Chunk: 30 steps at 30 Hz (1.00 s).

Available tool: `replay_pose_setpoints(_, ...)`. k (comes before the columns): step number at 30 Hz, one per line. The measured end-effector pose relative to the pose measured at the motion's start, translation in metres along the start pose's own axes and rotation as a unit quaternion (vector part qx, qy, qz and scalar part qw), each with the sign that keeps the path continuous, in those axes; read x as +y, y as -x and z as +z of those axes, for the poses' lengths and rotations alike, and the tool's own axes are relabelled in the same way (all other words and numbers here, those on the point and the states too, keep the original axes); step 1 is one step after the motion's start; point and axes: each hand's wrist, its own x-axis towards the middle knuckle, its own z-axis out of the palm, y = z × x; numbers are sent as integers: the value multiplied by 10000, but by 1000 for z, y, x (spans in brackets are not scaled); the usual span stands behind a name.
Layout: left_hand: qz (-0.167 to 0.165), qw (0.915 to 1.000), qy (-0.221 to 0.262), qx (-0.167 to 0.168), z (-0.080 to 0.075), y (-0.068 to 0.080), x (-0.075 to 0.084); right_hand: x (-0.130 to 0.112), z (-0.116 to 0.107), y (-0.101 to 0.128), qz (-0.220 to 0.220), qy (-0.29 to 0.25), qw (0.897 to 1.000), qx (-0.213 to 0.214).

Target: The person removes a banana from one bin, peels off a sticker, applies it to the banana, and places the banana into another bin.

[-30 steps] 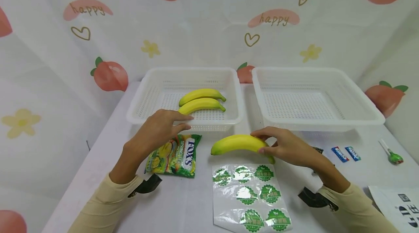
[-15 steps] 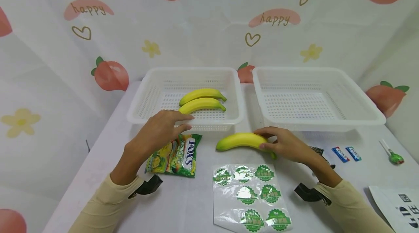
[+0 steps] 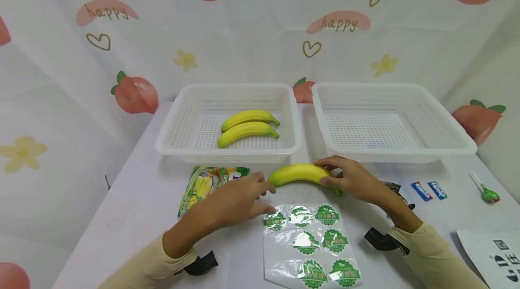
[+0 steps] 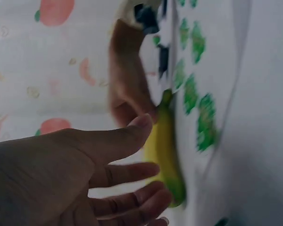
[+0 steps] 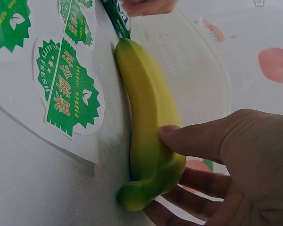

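A yellow banana with green ends lies on the table in front of the baskets. My right hand grips its stem end, thumb on the near side and fingers behind, as the right wrist view shows. Left of the banana, my left hand hovers with loosely bent fingers and holds nothing. Its fingertips are near the banana's left tip and the upper left corner of a sheet of green round stickers. Under the left hand, a green candy bag is partly hidden.
Two more bananas lie in the left white basket. A second white basket stands on the right. Small blue candies, a green lollipop and a printed white sheet lie at the right. A black patterned item sits behind the right wrist.
My left hand has moved right and toward me, from the left basket's front edge to beside the sticker sheet. The right hand has shifted the banana slightly right and stays on it.
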Motion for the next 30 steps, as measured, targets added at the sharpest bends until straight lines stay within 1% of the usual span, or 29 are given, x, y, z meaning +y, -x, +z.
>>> replay_pose_setpoints(2,-190,9995,-33,-266,10,-1,2,0,1,0,-10,9,10000,12)
replay_pose_setpoints(4,-255,9990,-117,-343,18,-3,3,0,1,-1,-17,21,10000,30)
replay_pose_setpoints(6,-307,9988,-179,-350,22,-3,4,0,1,0,-20,45,10000,45)
replay_pose_setpoints(12,-447,9975,-236,-498,29,-4,6,-2,1,0,-10,130,9999,37)
replay_pose_setpoints(15,-542,9967,-137,-581,31,-5,6,-4,1,0,-50,207,9998,48)
replay_pose_setpoints(18,-551,9968,-40,-583,33,-6,5,-8,1,2,-118,383,9992,94)
replay_pose_setpoints(22,-484,9974,22,-536,34,-7,3,-18,2,5,-336,670,9969,243)
replay_pose_setpoints(24,-497,9970,314,-500,34,-9,2,-23,4,7,-471,715,9958,332)
replay_pose_setpoints(26,-530,9944,770,-492,33,-11,-1,-29,6,8,-613,667,9952,379)
replay_pose_setpoints(28,-601,9873,1379,-513,31,-13,-4,-35,9,10,-801,618,9941,400)
replay_pose_setpoints(30,-673,9771,1943,-556,29,-14,-7,-41,13,12,-1063,601,9917,401)
